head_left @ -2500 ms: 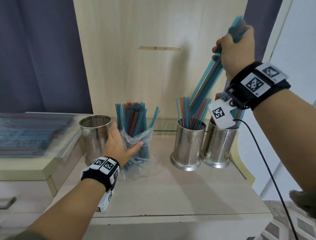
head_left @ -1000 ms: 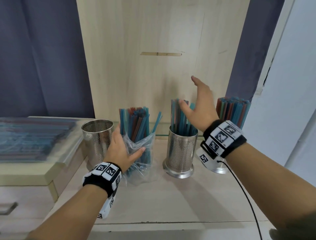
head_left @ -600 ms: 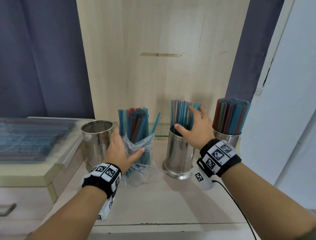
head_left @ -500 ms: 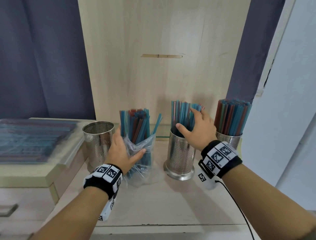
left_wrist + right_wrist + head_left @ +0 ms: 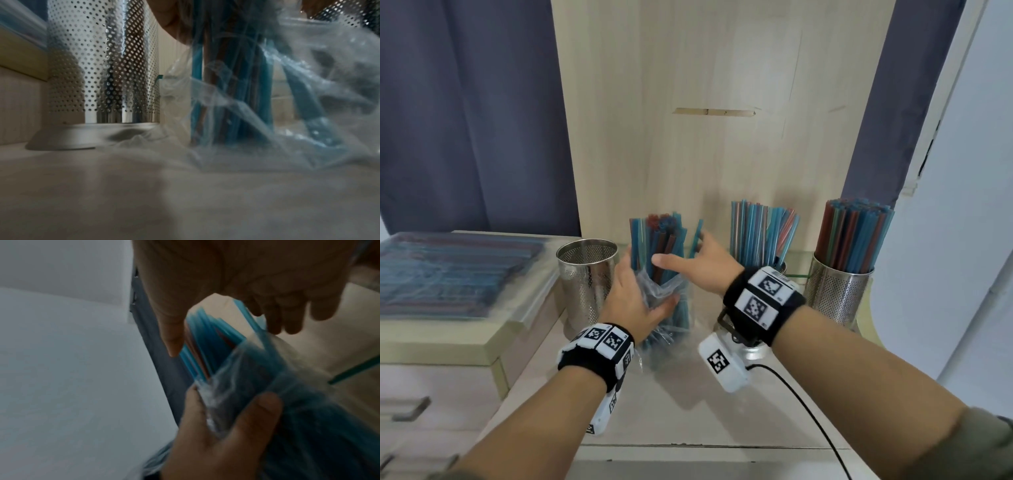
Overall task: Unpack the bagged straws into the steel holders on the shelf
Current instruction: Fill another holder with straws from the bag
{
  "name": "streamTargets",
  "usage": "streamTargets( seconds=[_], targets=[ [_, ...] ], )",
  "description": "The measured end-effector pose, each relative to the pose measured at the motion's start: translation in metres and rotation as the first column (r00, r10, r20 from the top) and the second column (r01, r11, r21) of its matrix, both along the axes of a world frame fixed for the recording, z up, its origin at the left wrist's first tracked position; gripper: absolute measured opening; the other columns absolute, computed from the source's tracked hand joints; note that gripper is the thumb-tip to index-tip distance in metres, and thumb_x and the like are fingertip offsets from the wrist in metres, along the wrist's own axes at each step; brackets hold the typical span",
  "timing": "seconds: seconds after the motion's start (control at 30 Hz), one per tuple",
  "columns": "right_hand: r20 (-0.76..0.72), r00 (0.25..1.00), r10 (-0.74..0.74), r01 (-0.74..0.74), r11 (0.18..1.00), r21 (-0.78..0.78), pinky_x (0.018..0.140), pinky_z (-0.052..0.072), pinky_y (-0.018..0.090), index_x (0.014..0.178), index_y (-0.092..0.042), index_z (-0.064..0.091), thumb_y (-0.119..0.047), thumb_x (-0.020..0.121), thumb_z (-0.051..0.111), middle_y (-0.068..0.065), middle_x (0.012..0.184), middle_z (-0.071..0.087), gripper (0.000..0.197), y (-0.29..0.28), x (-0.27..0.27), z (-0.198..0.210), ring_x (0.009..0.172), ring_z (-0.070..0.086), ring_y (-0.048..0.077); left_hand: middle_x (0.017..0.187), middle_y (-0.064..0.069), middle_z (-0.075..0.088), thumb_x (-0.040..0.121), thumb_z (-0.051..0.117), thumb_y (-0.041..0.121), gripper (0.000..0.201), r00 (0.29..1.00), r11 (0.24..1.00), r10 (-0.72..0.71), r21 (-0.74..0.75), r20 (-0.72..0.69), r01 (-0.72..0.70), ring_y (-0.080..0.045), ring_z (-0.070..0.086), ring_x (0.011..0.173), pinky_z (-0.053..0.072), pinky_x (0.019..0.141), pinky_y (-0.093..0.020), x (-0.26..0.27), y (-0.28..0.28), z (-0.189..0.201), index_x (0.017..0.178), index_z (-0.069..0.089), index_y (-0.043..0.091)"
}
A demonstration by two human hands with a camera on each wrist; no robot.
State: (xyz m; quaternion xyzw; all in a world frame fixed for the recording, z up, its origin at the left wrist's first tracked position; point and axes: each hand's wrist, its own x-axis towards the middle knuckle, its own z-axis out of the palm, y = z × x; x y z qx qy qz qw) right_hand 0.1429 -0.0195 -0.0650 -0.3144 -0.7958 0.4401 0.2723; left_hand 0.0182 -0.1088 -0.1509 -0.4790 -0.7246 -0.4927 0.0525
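A clear plastic bag [image 5: 671, 291] of blue and red straws [image 5: 657, 236] stands upright on the shelf. My left hand [image 5: 650, 291] grips the bag low down, thumb in front. My right hand [image 5: 678, 251] reaches in from the right, its thumb and spread fingers around the straw tops, not closed on them. In the right wrist view the thumb [image 5: 171, 334] touches the straws [image 5: 209, 337] and the left hand [image 5: 222, 434] holds the bag. An empty steel holder [image 5: 587, 274] stands left of the bag. The middle holder's straws [image 5: 760, 233] show behind my right wrist. The right holder [image 5: 839, 294] is full.
Flat packs of bagged straws [image 5: 448, 270] lie on the raised counter at left. A wooden back panel [image 5: 705, 102] closes the shelf behind. A black cable [image 5: 808, 418] trails from my right wrist over the shelf's front edge [image 5: 688, 445]. In the left wrist view the empty holder [image 5: 102, 65] stands beside the bag [image 5: 287, 97].
My right hand dropped its bundle into the middle holder, touched those straws, then moved left to the straws in the bag. My left hand has kept its hold on the bag.
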Motion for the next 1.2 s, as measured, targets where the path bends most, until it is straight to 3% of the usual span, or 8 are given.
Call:
streamTargets(
  seconds=[0.1, 0.27, 0.5, 0.73, 0.83, 0.97, 1.1, 1.2],
  targets=[
    [-0.141, 0.99, 0.015, -0.024, 0.998, -0.063, 0.105, 0.047, 0.039, 0.148, -0.016, 0.029, -0.043, 0.058, 0.092, 0.003, 0.134, 0.057, 0.113, 0.009, -0.007, -0.003, 0.122, 0.056, 0.018, 0.156, -0.01, 0.024, 0.073, 0.082, 0.04, 0.118, 1.0, 1.0, 0.013, 0.001, -0.013, -0.013, -0.023, 0.035, 0.14, 0.028, 0.103, -0.023, 0.0, 0.0, 0.0, 0.153, 0.002, 0.005],
    [-0.247, 0.968, 0.044, -0.044, 0.999, 0.006, 0.093, 0.054, 0.032, 0.117, -0.012, 0.063, -0.017, 0.073, 0.086, 0.001, 0.109, 0.072, 0.05, 0.012, -0.009, -0.007, 0.102, 0.068, 0.014, 0.158, -0.01, 0.023, 0.07, 0.083, 0.042, 0.12, 0.999, 0.999, 0.023, 0.024, -0.031, -0.022, -0.023, 0.032, 0.142, 0.026, 0.106, -0.024, -0.003, 0.001, -0.003, 0.154, 0.005, 0.006],
    [-0.254, 0.966, 0.05, -0.041, 0.998, 0.041, 0.082, 0.057, 0.032, 0.091, -0.013, 0.069, -0.009, 0.086, 0.071, 0.008, 0.093, 0.073, 0.006, 0.009, -0.014, -0.006, 0.087, 0.07, 0.02, 0.16, -0.013, 0.012, 0.068, 0.082, 0.049, 0.128, 0.997, 1.0, 0.024, 0.0, -0.069, -0.024, -0.024, 0.018, 0.147, 0.015, 0.109, -0.02, -0.002, 0.001, -0.002, 0.153, -0.001, 0.002],
    [-0.268, 0.962, 0.06, -0.041, 0.996, 0.075, 0.067, 0.052, 0.047, 0.09, 0.01, 0.06, -0.014, 0.091, 0.06, 0.021, 0.078, 0.062, 0.024, 0.008, -0.023, 0.003, 0.071, 0.058, 0.029, 0.158, -0.014, 0.014, 0.064, 0.077, 0.061, 0.131, 0.998, 1.0, 0.011, -0.026, -0.06, -0.013, -0.026, 0.02, 0.147, 0.021, 0.113, -0.027, -0.003, -0.001, 0.0, 0.152, 0.0, 0.001],
    [-0.246, 0.963, 0.113, -0.089, 0.99, 0.107, 0.085, 0.057, 0.04, 0.099, 0.001, 0.064, -0.005, 0.091, 0.065, 0.021, 0.1, 0.071, 0.01, 0.007, -0.018, 0.007, 0.092, 0.069, 0.029, 0.157, -0.011, 0.018, 0.062, 0.076, 0.064, 0.132, 0.999, 1.0, -0.002, -0.015, -0.046, 0.001, -0.025, 0.024, 0.145, 0.026, 0.114, -0.03, -0.005, 0.0, -0.002, 0.153, 0.001, 0.004],
    [-0.207, 0.963, 0.17, -0.146, 0.981, 0.127, 0.079, 0.056, 0.023, 0.098, -0.007, 0.067, -0.005, 0.086, 0.073, 0.002, 0.091, 0.07, 0.014, 0.008, -0.016, 0.006, 0.084, 0.067, 0.013, 0.159, -0.011, 0.014, 0.065, 0.083, 0.053, 0.132, 0.999, 1.0, 0.005, -0.014, -0.05, -0.006, -0.024, 0.022, 0.146, 0.021, 0.109, -0.024, -0.004, 0.001, -0.002, 0.153, -0.002, 0.005],
    [-0.252, 0.963, 0.095, -0.069, 0.991, 0.112, 0.088, 0.056, 0.051, 0.104, -0.001, 0.07, -0.013, 0.087, 0.074, 0.019, 0.099, 0.073, 0.021, 0.006, -0.021, 0.003, 0.096, 0.069, 0.036, 0.16, -0.01, 0.012, 0.066, 0.082, 0.053, 0.131, 0.999, 1.0, -0.003, -0.016, -0.047, 0.002, -0.023, 0.02, 0.146, 0.018, 0.109, -0.023, -0.004, 0.001, -0.003, 0.153, -0.003, 0.005],
    [-0.232, 0.971, 0.053, -0.03, 0.994, 0.102, 0.086, 0.054, 0.054, 0.106, 0.004, 0.066, -0.011, 0.091, 0.067, 0.029, 0.102, 0.069, 0.021, 0.005, -0.02, 0.005, 0.097, 0.065, 0.045, 0.159, -0.01, 0.014, 0.066, 0.084, 0.05, 0.131, 0.999, 1.0, -0.006, -0.002, -0.038, 0.006, -0.022, 0.02, 0.146, 0.018, 0.11, -0.022, -0.004, 0.001, -0.003, 0.153, -0.003, 0.005]
  ],
)
